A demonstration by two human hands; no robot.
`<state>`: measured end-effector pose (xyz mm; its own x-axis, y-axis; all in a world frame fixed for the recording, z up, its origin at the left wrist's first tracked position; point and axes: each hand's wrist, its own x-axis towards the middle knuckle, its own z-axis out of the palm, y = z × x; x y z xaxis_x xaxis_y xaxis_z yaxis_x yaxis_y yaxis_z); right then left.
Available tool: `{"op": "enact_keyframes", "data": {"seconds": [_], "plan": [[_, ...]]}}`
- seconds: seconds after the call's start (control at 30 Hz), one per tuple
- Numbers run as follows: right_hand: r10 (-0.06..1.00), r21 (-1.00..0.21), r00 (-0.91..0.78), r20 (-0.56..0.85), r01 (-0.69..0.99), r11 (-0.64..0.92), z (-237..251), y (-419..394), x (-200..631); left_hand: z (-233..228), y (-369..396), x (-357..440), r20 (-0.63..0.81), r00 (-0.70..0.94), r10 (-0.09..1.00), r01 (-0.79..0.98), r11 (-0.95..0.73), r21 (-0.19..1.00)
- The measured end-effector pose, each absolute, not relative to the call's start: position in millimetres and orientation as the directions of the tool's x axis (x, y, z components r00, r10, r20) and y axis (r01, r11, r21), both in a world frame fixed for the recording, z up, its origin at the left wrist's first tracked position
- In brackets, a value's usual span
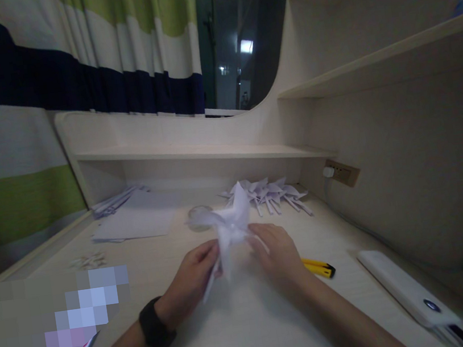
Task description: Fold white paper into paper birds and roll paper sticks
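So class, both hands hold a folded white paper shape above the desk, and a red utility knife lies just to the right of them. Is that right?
Not quite: the head view shows the utility knife is yellow, not red. The rest stands: the left hand and right hand hold the paper shape.

Dim room, motion-blurred folded paper [232,225], pixelated lower-left corner, bowed edges

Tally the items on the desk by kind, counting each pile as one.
Folded paper piece in both hands: 1
Pile of folded paper pieces: 1
Stack of flat sheets: 1
Tape roll: 1
Yellow utility knife: 1
White power bank: 1
Total: 6
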<state>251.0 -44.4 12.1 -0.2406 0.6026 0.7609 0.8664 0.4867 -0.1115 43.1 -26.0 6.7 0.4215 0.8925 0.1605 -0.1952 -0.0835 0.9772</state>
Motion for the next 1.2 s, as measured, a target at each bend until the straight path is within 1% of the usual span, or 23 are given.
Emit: {"op": "enact_keyframes", "data": {"seconds": [0.13,0.2,0.27,0.37,0.43,0.5,0.57,0.6,0.63,0.7,0.77,0.83,0.87,0.93,1.0,1.07,1.13,1.2], "plan": [[0.629,-0.198,-0.235,0.741,0.818,0.540,8.0,-52.3,240.1,11.4,-22.0,39.7,0.100,0.417,0.903,-0.197,-0.017,0.980],[0.631,-0.271,-0.214,0.745,0.768,0.581,7.1,-57.1,233.5,9.2,-19.4,37.4,0.080,0.422,0.903,-0.181,-0.003,0.984],[0.672,-0.403,-0.160,0.723,0.693,0.598,7.9,-62.5,225.5,4.1,-16.8,36.2,0.077,0.437,0.896,-0.180,0.003,0.984],[0.788,-0.641,-0.064,0.612,0.544,0.542,14.3,-71.3,212.0,-3.3,-15.3,38.2,0.121,0.504,0.855,-0.254,0.012,0.967],[0.837,-0.743,-0.076,0.541,0.422,0.519,21.1,-77.5,203.7,-4.8,-17.2,41.7,0.168,0.566,0.807,-0.313,0.022,0.949],[0.853,-0.798,-0.157,0.498,0.303,0.521,27.8,-83.7,198.2,-3.2,-20.4,44.9,0.178,0.603,0.778,-0.341,0.050,0.939],[0.849,-0.815,-0.236,0.472,0.251,0.523,32.5,-89.2,197.2,-0.3,-23.0,46.1,0.151,0.612,0.776,-0.347,0.092,0.933],[0.839,-0.797,-0.245,0.486,0.270,0.540,33.5,-91.2,198.7,1.0,-23.5,45.8,0.138,0.606,0.783,-0.352,0.108,0.930],[0.821,-0.757,-0.223,0.525,0.318,0.571,33.6,-92.3,201.4,2.0,-23.4,44.8,0.127,0.591,0.796,-0.361,0.120,0.925],[0.750,-0.617,-0.128,0.649,0.489,0.617,30.8,-91.1,209.2,2.8,-21.7,41.7,0.105,0.537,0.837,-0.383,0.131,0.915],[0.677,-0.467,-0.061,0.733,0.679,0.566,25.4,-85.9,217.4,1.9,-19.0,38.4,0.073,0.485,0.872,-0.393,0.143,0.908],[0.682,-0.361,-0.069,0.728,0.807,0.467,19.6,-79.5,222.7,0.3,-16.7,36.1,0.046,0.465,0.884,-0.391,0.158,0.907],[0.698,-0.321,-0.089,0.710,0.841,0.434,17.5,-77.1,223.4,-0.5,-16.0,35.4,0.040,0.461,0.886,-0.391,0.162,0.906],[0.738,-0.291,-0.135,0.661,0.860,0.418,15.6,-75.6,220.4,-1.2,-15.8,34.8,0.044,0.454,0.890,-0.401,0.160,0.902],[0.770,-0.320,-0.176,0.613,0.836,0.446,17.0,-78.4,213.0,-0.8,-16.9,34.8,0.067,0.460,0.885,-0.422,0.152,0.894],[0.799,-0.397,-0.219,0.560,0.775,0.491,20.0,-83.1,203.5,0.2,-18.5,35.3,0.114,0.493,0.862,-0.442,0.136,0.887],[0.838,-0.534,-0.265,0.477,0.670,0.516,22.2,-86.6,194.5,0.6,-19.8,36.2,0.155,0.529,0.834,-0.450,0.121,0.885],[0.872,-0.705,-0.319,0.371,0.515,0.488,22.7,-87.6,187.5,0.3,-20.4,37.2,0.158,0.529,0.834,-0.435,0.107,0.894]]}}
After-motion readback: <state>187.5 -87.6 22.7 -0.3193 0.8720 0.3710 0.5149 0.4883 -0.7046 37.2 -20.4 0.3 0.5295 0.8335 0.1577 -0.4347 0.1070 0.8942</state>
